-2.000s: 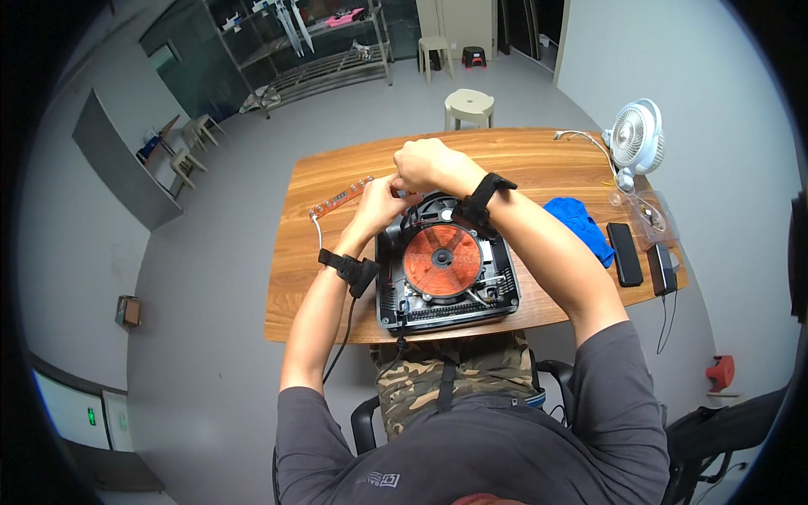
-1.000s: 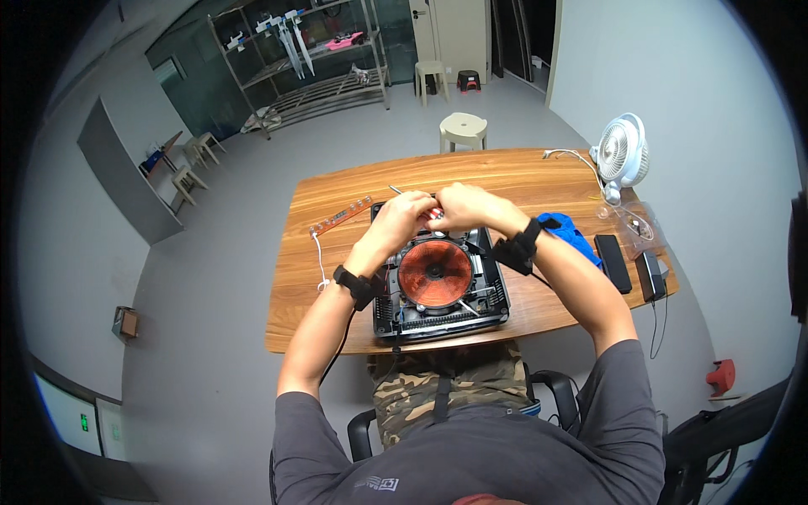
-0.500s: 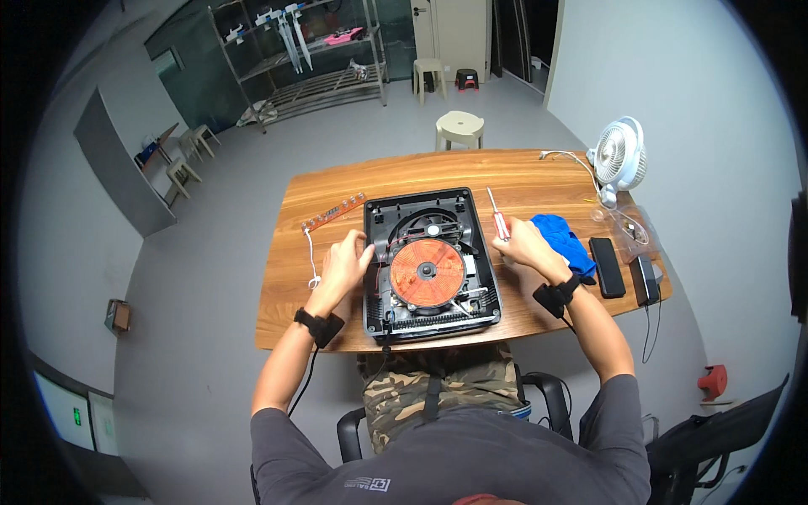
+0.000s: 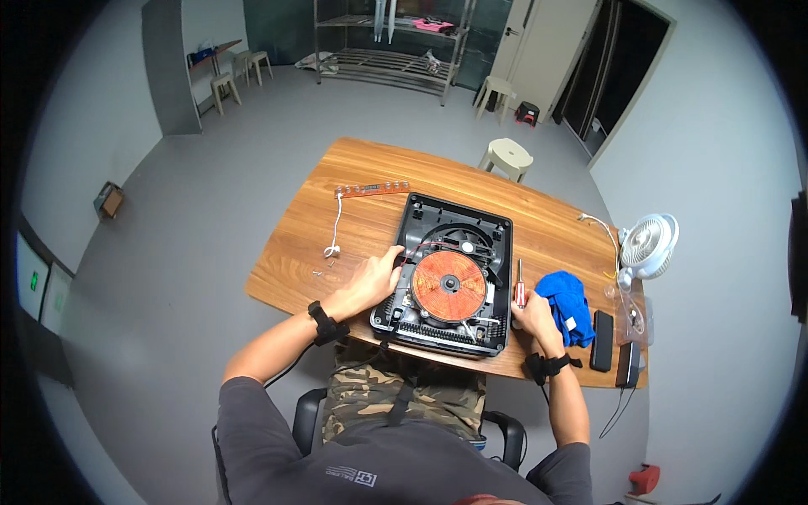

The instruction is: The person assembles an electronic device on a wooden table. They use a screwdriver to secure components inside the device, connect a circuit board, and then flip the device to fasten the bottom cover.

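An opened induction cooker (image 4: pixel 412 220) lies on the table in front of me, its black housing full of parts. A round copper coil (image 4: pixel 429 295) sits inside, with a black cooling fan (image 4: pixel 444 236) beyond it. My left hand (image 4: pixel 374 282) has its fingers curled over the housing's left edge. Just beside the right edge is my right hand (image 4: pixel 532 316), wrapped round a screwdriver (image 4: pixel 520 293) with a red handle; its metal shaft points away from me. A crumpled blue cloth (image 4: pixel 566 305) lies right of that hand.
A narrow orange circuit board (image 4: pixel 370 190) with a white cable (image 4: pixel 337 220) lies at the far left of the table (image 4: pixel 295 227), and small screws (image 4: pixel 317 273) nearer. On the right are a black slab-shaped device (image 4: pixel 602 341), a black adapter (image 4: pixel 627 364) and a white fan (image 4: pixel 648 244).
The view has turned, so the table appears slanted. My right hand, with the screwdriver, has come nearer along the cooker's right side. My left hand stays at the left edge.
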Action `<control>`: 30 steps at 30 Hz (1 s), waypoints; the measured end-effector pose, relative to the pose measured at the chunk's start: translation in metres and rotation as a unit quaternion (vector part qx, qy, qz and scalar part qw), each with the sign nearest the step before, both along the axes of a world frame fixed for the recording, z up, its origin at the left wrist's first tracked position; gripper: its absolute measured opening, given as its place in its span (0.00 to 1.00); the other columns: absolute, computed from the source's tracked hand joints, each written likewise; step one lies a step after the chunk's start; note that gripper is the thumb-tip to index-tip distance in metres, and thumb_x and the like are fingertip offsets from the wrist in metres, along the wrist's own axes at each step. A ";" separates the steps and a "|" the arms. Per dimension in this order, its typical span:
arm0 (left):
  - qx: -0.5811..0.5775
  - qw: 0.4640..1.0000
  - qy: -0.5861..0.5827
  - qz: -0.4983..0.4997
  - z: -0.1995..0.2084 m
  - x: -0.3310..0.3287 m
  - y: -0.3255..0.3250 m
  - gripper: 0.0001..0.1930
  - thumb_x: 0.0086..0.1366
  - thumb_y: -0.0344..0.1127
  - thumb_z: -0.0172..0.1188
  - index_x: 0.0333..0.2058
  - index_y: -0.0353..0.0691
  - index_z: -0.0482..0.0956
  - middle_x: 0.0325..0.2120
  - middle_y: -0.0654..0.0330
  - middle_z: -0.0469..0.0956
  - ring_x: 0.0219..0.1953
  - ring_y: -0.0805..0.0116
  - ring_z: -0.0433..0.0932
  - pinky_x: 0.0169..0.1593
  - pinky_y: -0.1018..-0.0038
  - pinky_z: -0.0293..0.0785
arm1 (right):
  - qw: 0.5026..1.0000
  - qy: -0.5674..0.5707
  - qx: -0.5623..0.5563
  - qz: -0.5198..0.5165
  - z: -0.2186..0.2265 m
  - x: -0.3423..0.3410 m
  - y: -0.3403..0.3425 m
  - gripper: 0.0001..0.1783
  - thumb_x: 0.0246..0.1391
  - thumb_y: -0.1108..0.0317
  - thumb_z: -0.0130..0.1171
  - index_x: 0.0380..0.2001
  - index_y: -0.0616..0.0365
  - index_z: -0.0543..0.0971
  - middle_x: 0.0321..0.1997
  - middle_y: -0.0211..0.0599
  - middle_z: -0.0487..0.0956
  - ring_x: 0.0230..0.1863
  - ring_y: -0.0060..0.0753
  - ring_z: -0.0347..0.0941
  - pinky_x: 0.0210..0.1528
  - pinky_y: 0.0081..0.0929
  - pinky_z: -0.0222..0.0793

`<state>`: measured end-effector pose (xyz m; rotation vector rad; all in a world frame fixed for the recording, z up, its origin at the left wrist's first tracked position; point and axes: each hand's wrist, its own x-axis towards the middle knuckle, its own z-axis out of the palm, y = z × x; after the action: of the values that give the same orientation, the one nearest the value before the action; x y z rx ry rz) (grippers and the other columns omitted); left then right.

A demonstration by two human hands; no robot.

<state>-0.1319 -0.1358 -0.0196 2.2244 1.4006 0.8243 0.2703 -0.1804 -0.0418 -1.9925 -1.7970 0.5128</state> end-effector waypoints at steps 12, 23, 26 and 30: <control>-0.007 1.000 -0.007 0.008 -0.003 0.001 -0.005 0.18 0.67 0.31 0.55 0.56 0.38 0.69 0.24 0.36 0.79 0.30 0.33 0.80 0.35 0.45 0.76 | 0.978 -0.189 -0.083 0.000 0.021 -0.009 0.000 0.28 0.55 0.49 0.61 0.30 0.70 0.84 0.31 0.68 0.81 0.39 0.66 0.81 0.43 0.53 0.78; 0.041 0.999 -0.032 0.009 -0.016 0.003 -0.002 0.14 0.67 0.28 0.53 0.51 0.35 0.72 0.27 0.37 0.80 0.32 0.36 0.81 0.34 0.48 0.77 | 0.989 -0.144 0.026 0.000 0.050 -0.050 0.023 0.31 0.67 0.44 0.51 0.30 0.65 0.83 0.31 0.65 0.81 0.37 0.70 0.79 0.41 0.56 0.75; 0.044 0.998 -0.044 0.011 -0.021 0.003 0.001 0.13 0.67 0.28 0.54 0.50 0.36 0.73 0.27 0.38 0.80 0.32 0.36 0.81 0.35 0.48 0.77 | 0.988 -0.153 0.026 -0.002 0.039 -0.051 0.028 0.29 0.70 0.47 0.47 0.34 0.64 0.83 0.33 0.67 0.81 0.39 0.72 0.78 0.42 0.59 0.74; 0.035 0.998 -0.043 -0.004 -0.019 0.004 0.002 0.13 0.67 0.28 0.54 0.50 0.36 0.73 0.27 0.38 0.80 0.32 0.36 0.81 0.35 0.48 0.77 | 0.981 -0.186 0.062 -0.005 0.009 -0.045 0.031 0.28 0.71 0.53 0.46 0.30 0.66 0.82 0.28 0.65 0.81 0.33 0.70 0.79 0.37 0.59 0.75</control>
<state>-0.1277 -0.1335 -0.0387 2.2171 1.3418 0.9676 0.2251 -0.1493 -0.0328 -2.1128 -1.9721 0.0188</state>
